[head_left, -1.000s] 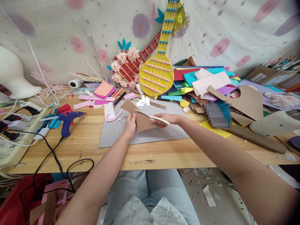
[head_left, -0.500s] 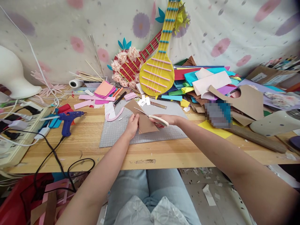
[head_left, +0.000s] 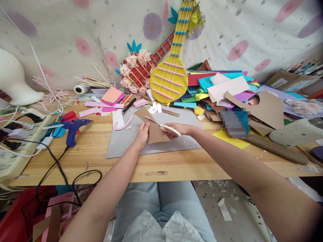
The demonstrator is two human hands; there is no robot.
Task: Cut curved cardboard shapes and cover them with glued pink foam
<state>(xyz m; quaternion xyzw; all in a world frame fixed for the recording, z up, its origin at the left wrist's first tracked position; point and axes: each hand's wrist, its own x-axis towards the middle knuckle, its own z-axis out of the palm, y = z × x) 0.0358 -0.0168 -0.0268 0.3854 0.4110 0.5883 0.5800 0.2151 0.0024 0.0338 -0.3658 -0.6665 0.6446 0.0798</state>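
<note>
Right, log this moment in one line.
left hand: grips cardboard | right hand: holds scissors, blades at cardboard | below: mat

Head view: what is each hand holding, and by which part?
The left hand holds the brown cardboard by its left edge; the right hand holds the scissors by the handles.

No legible text or numbers

There is one pair of scissors [head_left: 171,129], one glue gun [head_left: 72,131] and two lutes [head_left: 169,82] [head_left: 141,74].
</note>
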